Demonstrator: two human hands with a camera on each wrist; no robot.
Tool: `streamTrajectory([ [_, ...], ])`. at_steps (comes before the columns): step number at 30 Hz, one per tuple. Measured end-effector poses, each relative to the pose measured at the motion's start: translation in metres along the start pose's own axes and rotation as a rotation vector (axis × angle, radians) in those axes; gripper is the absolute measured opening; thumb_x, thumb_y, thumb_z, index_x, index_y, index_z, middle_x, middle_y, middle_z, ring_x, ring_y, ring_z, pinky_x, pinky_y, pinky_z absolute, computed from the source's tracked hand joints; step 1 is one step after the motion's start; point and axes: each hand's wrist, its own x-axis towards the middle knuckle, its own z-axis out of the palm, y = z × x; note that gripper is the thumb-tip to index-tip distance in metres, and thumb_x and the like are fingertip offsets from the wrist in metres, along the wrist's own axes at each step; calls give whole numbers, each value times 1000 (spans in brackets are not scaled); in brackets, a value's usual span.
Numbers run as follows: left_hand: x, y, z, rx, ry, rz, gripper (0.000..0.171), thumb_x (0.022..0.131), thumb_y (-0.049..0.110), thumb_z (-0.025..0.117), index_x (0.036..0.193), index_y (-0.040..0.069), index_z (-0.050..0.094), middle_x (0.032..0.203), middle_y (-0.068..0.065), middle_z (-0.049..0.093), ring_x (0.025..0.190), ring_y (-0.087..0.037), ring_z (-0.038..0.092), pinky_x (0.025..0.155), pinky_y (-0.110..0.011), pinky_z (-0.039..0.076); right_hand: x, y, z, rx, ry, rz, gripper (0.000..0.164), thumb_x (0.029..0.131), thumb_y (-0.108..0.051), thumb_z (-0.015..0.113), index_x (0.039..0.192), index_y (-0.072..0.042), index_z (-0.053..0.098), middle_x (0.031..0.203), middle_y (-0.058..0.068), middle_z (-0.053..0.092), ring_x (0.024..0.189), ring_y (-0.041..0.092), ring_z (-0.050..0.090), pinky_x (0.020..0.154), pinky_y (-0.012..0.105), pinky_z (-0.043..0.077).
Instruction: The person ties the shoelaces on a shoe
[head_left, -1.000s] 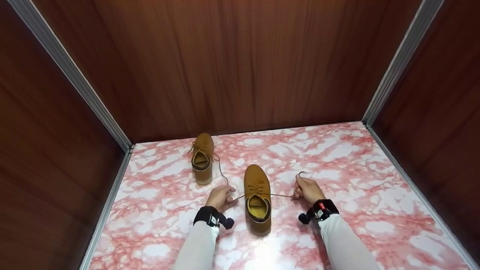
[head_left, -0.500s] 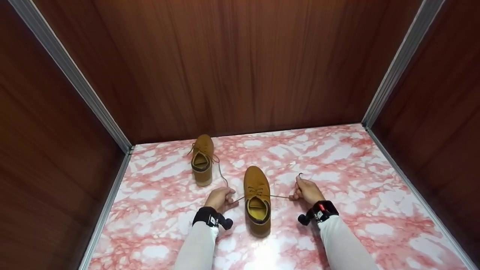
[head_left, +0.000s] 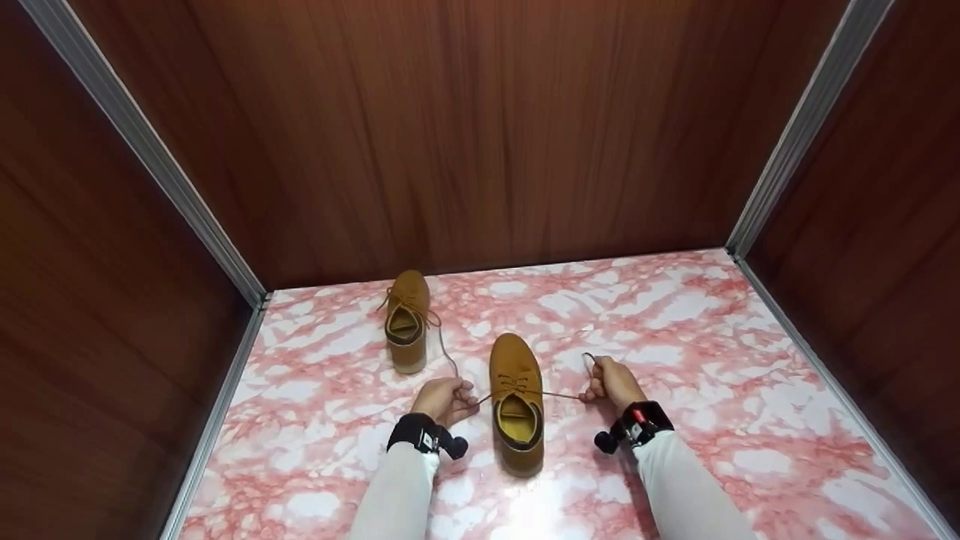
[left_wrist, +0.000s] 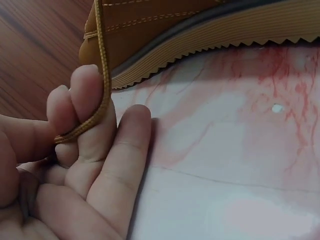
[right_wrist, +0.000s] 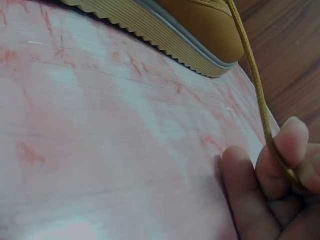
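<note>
A tan lace-up shoe point(head_left: 515, 360) stands upright between the two hands, toe pointing away. Its laces run out to both sides. On its left, my left hand point(head_left: 442, 400) grips one shoelace point(left_wrist: 102, 55), which passes across the fingers in the left wrist view; a loose length trails beyond the hand. To the right of the shoe, my right hand point(head_left: 613, 382) pinches the other shoelace point(right_wrist: 257, 85), its free end curling up past the fingertips. Both lace stretches between shoe and hands look fairly straight. Neither hand touches the shoe body.
A matching tan shoe point(head_left: 409, 300) stands farther back on the left, its laces in a bow. The pink-and-white marbled surface point(head_left: 712, 337) is bounded by a dark wood-look back panel point(head_left: 495, 135) and side panels with grey metal corner strips point(head_left: 810, 127).
Both hands keep hold of the laces in nearly the same place. The free lace end at the right hand has swung leftward. The shoes stay where they were.
</note>
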Motion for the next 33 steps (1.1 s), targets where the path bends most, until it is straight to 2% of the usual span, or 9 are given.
streamTrajectory([
  [4,-1,0,1,-2,2,-6,22,99,12,43,105,-6,55,68,0,57,72,-18,68,83,-39,58,3,4,-3,62,5,32,28,87,-27,38,61,-17,39,45,-5,37,49,16,55,72,38,57],
  [7,-1,0,1,4,19,-7,22,98,12,44,106,-6,55,70,-1,60,74,-19,70,84,-40,58,4,3,-2,36,-13,33,20,84,-26,38,68,-15,43,47,-5,39,51,16,57,74,38,57],
  [12,2,-1,-1,2,24,-1,22,96,11,46,106,-6,56,71,-3,64,75,-20,71,85,-42,58,-1,-1,-1,-14,-58,10,18,92,-17,36,83,-8,49,52,-5,46,61,16,65,77,38,58],
  [15,3,-2,-1,7,16,-3,22,95,11,47,106,-6,56,71,-3,64,75,-20,71,85,-41,58,-5,-3,-1,26,-81,-2,21,99,-12,36,89,-3,52,55,-3,52,65,17,67,78,38,57],
  [19,2,-3,1,37,18,3,22,95,11,46,106,-6,56,71,-2,63,75,-18,71,84,-40,58,-9,-3,-2,34,-137,-42,25,104,-12,38,100,5,55,63,-1,60,71,16,68,81,36,58],
  [22,1,-2,2,48,31,8,21,96,11,46,105,-5,56,71,-2,64,75,-18,71,85,-40,58,-10,-3,-2,25,-172,-65,33,105,-14,36,111,15,52,71,1,65,75,16,69,85,37,58],
  [25,0,-2,4,51,43,14,19,95,10,48,104,-4,57,71,-2,64,76,-18,71,85,-40,58,-9,-3,-1,10,-179,-61,39,106,-15,35,122,19,45,75,2,68,79,18,70,89,39,57],
  [28,0,-1,5,60,50,18,17,95,10,51,104,-3,54,69,-2,64,75,-19,72,85,-40,58,-9,-5,0,-20,-172,-44,38,106,-13,33,125,19,40,77,2,70,82,20,72,92,42,56],
  [33,-9,6,11,134,36,35,27,95,10,47,116,-8,44,71,-4,66,75,-21,70,89,-43,57,-9,-10,2,-91,-128,2,31,105,-14,36,115,14,47,88,9,75,93,25,73,94,43,54],
])
